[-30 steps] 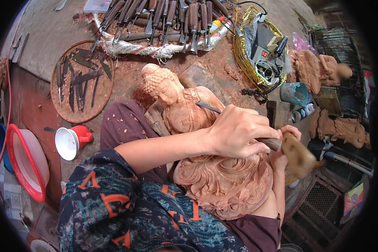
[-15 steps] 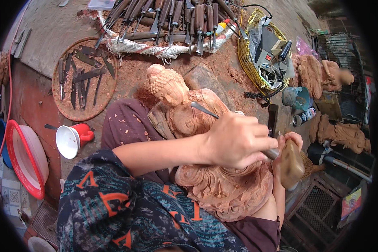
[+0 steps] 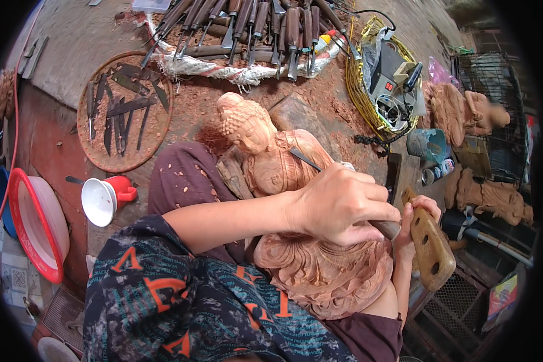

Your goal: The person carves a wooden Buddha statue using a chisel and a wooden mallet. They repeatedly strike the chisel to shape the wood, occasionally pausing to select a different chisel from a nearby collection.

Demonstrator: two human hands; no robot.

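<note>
Left hand (image 3: 344,205) gripped a chisel (image 3: 306,160), right hand (image 3: 427,205) a wooden mallet (image 3: 434,250), over a carved wooden figure (image 3: 323,268)

The left hand was clamped around the chisel, knuckles up, the dark blade jutting toward the upper left and the end of the handle toward the right hand; the right hand was wrapped around the narrow upper part of the mallet, a row of dark round holes showing along its face; the two hands were near each other but not joined. The figure lay tilted back across the person's lap, its head toward the upper left, its folded robes nearest the shirt (image 3: 181,289); the chisel's tip stood over its chest and shoulder, though whether steel met wood could not be told.

Beyond the figure, a row of chisels (image 3: 241,21) lay behind a white woven edging (image 3: 187,67); a round tray (image 3: 154,133) to the left carried dark blades (image 3: 127,107); a red and white mug (image 3: 113,190) lay tipped near a red-rimmed basin (image 3: 55,220); a yellow wire basket (image 3: 351,75) stood at the upper right, with more carved figures (image 3: 455,114) past it; reddish shavings (image 3: 338,108) were scattered between.
</note>
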